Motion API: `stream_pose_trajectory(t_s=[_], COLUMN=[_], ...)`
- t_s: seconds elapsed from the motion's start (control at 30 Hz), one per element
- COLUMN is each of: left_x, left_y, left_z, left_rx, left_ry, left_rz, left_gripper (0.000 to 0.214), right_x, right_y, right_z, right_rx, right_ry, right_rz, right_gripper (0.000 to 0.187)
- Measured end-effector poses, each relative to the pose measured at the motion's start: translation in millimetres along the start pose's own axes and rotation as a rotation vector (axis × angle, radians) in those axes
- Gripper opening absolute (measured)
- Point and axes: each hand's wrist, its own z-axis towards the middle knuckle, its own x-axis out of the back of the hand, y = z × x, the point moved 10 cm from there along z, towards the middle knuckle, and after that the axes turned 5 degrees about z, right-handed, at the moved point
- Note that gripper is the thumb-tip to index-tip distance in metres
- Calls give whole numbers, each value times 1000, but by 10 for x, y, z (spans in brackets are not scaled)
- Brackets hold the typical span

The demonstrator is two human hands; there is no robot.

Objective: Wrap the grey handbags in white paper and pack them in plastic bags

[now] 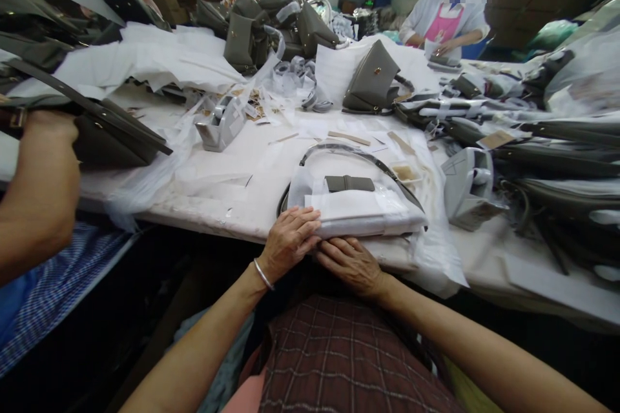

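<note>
In front of me a handbag [368, 214] lies flat at the table's front edge, mostly covered in white paper and clear film. Its dark wrapped handle [356, 147] arches up behind it. A small grey-green strap or flap [349, 183] shows on top. My left hand [292, 234], with a silver bangle at the wrist, rests its outstretched fingers on the bag's near left corner. My right hand [352, 263] lies along the near edge, its fingers extended leftward and touching the wrapping; some fingertips are hard to make out.
Tape dispensers stand at left [221, 122] and right [469, 187]. A grey-green handbag [372, 80] sits upright behind, near piled bags [271, 26]. Stacked bags [557, 155] fill the right. A neighbour's arm [39, 187] reaches in from the left; a person in a pink apron [444, 22] works opposite.
</note>
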Motion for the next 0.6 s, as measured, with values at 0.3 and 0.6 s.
stream_pose_trajectory(t_s=[0.3,0.6], left_x=[-49,-85], left_y=[7,-15], left_z=[21,56], left_rx=[10,33], left_ry=[-28,27], left_rz=[86,145], left_gripper=[18,13], right_x=[198,303], right_y=[122,-28], right_z=[190,275], right_rx=[-121,-125], right_ry=[100,96], right_rz=[220,409], right_gripper=[24,29])
